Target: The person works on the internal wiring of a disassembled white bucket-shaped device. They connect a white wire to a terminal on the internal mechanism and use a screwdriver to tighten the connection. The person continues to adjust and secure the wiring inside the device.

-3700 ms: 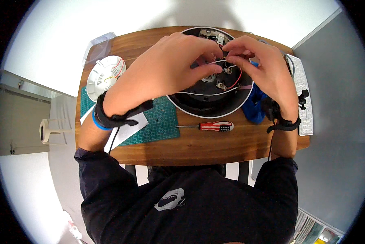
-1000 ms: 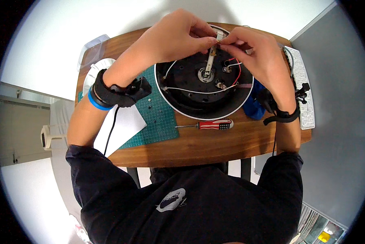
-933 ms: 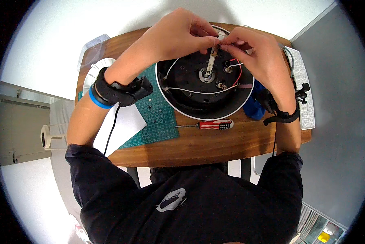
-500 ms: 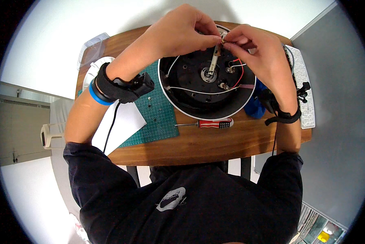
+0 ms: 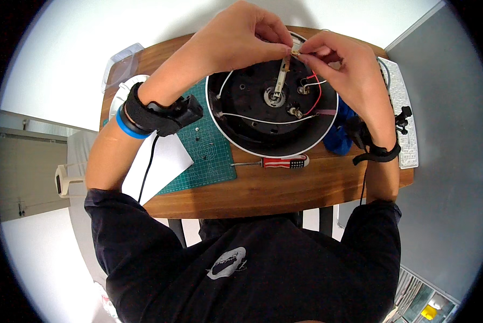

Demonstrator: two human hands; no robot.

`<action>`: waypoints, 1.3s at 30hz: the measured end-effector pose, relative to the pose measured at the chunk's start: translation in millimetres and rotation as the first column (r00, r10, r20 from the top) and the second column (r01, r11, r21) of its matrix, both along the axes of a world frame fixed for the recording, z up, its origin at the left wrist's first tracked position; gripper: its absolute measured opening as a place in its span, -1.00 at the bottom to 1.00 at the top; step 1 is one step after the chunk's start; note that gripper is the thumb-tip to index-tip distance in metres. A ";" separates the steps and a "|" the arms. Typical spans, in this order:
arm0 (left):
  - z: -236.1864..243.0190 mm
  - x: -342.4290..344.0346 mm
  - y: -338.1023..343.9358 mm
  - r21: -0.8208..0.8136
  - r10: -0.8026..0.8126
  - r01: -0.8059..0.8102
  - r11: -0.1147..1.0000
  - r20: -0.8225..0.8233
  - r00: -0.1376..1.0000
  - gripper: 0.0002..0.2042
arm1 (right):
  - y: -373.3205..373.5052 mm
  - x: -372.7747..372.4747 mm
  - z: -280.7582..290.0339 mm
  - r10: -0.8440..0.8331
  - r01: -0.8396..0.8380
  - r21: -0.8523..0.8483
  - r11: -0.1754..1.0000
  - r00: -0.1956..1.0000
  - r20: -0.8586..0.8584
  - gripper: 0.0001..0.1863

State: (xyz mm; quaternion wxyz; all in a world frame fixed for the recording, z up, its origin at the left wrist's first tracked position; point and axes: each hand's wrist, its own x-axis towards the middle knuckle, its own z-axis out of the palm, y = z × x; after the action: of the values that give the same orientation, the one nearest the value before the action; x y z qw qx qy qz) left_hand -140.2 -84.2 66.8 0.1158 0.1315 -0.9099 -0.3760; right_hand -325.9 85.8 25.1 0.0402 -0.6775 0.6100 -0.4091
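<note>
Tipped up before me lies a round appliance housing (image 5: 247, 134), its underside black and its rim white, with red and white wires and metal terminals inside. A pale metal strip (image 5: 280, 79) runs from its centre toward the far rim. Over the strip's far end, my left hand (image 5: 239, 37) pinches a tiny brass-coloured part (image 5: 295, 53) between thumb and finger. From the other side, the thumb and index finger of my right hand (image 5: 349, 62) close on the same part. Fingertips cover most of it, so its exact kind cannot be made out.
A red-handled screwdriver (image 5: 284, 162) lies in front of the housing. Left are a green cutting mat (image 5: 214, 167) with several small screws, white paper (image 5: 163, 167) and a clear plastic tray (image 5: 122, 62). Right are a blue cloth (image 5: 338, 141) and a white keyboard (image 5: 405, 118).
The housing has shifted slightly to the left. Both hands stay pinched at the strip's far end, and the small part shows a little more between the fingertips.
</note>
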 end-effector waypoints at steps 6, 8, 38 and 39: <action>2.4 -2.1 6.0 0.020 0.024 -0.024 1.000 0.006 1.000 -0.76 | -1.9 2.1 -1.0 -0.007 0.007 0.000 1.000 1.000 -0.001 -0.83; 4.4 -2.0 9.1 0.011 0.042 -0.042 0.999 0.010 0.999 -0.76 | -1.7 2.9 -0.3 -0.010 0.010 -0.005 1.000 1.000 -0.018 -0.83; -6.7 -11.3 0.9 -0.112 -0.054 0.038 0.993 -0.147 0.988 -0.77 | 7.3 17.7 -2.4 -0.237 0.240 0.009 0.971 0.963 -0.131 -0.78; -6.7 -9.3 0.5 -0.123 -0.044 0.027 0.992 -0.138 0.990 -0.77 | 8.8 22.4 -0.4 -0.252 0.252 -0.020 0.968 0.959 -0.129 -0.78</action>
State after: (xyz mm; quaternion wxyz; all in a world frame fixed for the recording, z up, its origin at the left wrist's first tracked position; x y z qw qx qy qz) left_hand -149.6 -83.7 60.2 0.1804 0.0813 -0.9229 -0.3304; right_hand -303.5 94.5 24.7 -0.0535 -0.6196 0.6919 -0.3667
